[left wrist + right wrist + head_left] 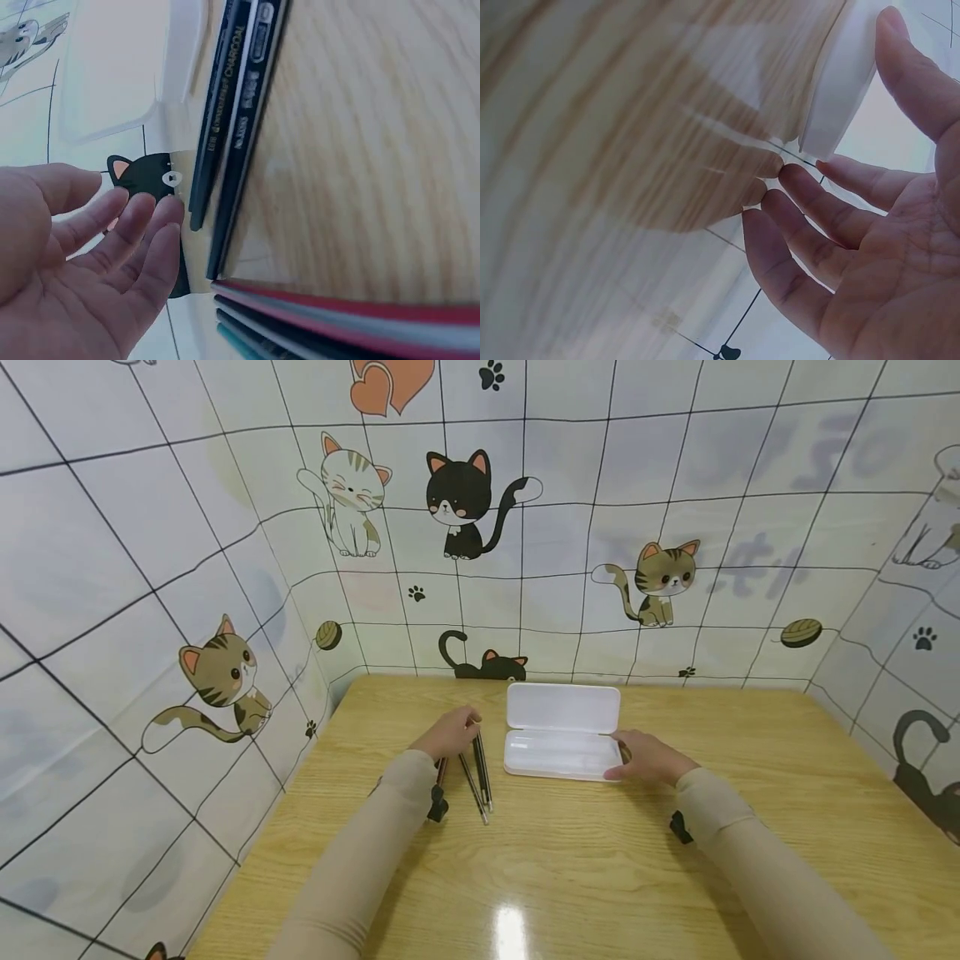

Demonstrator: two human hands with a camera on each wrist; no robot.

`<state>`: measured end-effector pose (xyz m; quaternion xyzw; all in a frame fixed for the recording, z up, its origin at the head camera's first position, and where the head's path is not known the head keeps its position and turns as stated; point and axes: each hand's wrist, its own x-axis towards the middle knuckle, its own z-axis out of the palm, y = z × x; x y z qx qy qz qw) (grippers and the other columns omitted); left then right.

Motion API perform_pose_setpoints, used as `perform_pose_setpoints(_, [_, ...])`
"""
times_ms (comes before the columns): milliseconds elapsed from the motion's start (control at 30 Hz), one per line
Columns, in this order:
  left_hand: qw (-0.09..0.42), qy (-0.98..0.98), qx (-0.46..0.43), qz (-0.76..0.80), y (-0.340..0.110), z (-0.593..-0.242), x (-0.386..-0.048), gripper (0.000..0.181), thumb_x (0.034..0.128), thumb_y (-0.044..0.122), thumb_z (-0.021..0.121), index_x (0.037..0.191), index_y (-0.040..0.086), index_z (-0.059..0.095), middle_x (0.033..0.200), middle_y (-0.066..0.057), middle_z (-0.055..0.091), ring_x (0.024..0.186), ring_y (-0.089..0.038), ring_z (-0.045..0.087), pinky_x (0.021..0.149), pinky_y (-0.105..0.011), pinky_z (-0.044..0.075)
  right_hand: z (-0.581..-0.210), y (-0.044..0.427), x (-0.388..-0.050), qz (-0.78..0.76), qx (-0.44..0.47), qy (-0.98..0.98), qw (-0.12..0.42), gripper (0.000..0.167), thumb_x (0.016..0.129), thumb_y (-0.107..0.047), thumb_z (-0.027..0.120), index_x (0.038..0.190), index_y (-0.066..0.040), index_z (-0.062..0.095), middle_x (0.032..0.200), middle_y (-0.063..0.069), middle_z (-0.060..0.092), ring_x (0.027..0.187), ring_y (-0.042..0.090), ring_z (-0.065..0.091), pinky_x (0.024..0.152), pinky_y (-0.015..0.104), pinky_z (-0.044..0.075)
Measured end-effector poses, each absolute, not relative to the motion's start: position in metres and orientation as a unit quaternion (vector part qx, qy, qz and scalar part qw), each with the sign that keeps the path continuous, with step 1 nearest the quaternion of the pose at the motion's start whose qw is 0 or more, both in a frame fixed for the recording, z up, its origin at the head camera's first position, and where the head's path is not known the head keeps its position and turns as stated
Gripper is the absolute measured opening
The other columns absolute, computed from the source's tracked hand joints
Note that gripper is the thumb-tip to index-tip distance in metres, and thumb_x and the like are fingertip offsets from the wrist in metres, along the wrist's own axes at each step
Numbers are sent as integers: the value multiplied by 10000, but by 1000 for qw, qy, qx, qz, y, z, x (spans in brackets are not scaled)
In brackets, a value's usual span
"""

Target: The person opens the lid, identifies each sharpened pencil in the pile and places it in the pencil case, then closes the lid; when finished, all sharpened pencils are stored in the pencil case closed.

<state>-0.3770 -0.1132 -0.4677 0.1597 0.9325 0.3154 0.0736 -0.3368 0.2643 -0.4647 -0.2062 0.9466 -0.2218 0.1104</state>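
A white pencil case (pixel 555 755) lies on the table with its lid (pixel 562 706) raised toward the wall. My right hand (pixel 649 757) holds the right end, thumb at the front corner and forefinger at the back corner; the other fingertips rest near the table in the right wrist view. My left hand (pixel 450 732) hovers by the far ends of several dark pencils (pixel 482 772), its fingers loosely bent with nothing in them. One charcoal pencil (pixel 217 127) shows gold lettering in the left wrist view. Beside it lie more pencils, including a red one (pixel 375 304).
The wooden table (pixel 585 868) meets a wall cloth (pixel 555 568) printed with cats at the back and sides. Black wrist mounts (pixel 438 804) sit under both forearms.
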Motion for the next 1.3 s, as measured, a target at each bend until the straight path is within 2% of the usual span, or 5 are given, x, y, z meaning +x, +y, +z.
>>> perform_pose_setpoints(200, [69,924,129,353,-114,-471,-376,327,1073,184,488,1336,6,567,1270,-165,621,1106,-275,619,938,-444,519,-466,265,-337,-224,-204,947,109,878,885,-389,792,1447,161,400,1456,370,436,1354,543,396,1094,639,346])
perform_pose_setpoints(533, [77,911,78,398,-118,-472,-373,338,998,94,483,1304,-6,587,1220,-167,619,805,-203,552,659,-326,470,-466,264,-336,-223,-199,948,108,866,884,-365,800,1443,162,401,1452,377,433,1353,547,392,1098,643,334])
perform_pose_setpoints(767, [84,904,44,417,-122,-471,-372,332,1049,150,511,1329,-18,568,1264,-195,606,694,-171,544,591,-297,467,-466,264,-335,-229,-204,946,105,847,886,-358,800,1441,153,414,1449,371,442,1354,546,393,1100,643,332])
perform_pose_setpoints(1133, [73,898,26,434,-131,-456,-366,357,1039,170,487,1337,-16,549,1306,-193,587,958,-274,637,826,-389,545,-464,264,-332,-226,-203,947,104,847,912,-373,769,1460,151,390,1457,373,429,1354,544,390,1091,643,345])
perform_pose_setpoints(1300, [84,889,18,451,-133,-454,-367,386,1049,180,496,1379,-17,527,1306,-185,590,1014,-325,653,808,-385,574,-464,265,-332,-223,-205,947,104,852,911,-380,769,1465,146,391,1467,374,418,1364,547,376,1104,641,329])
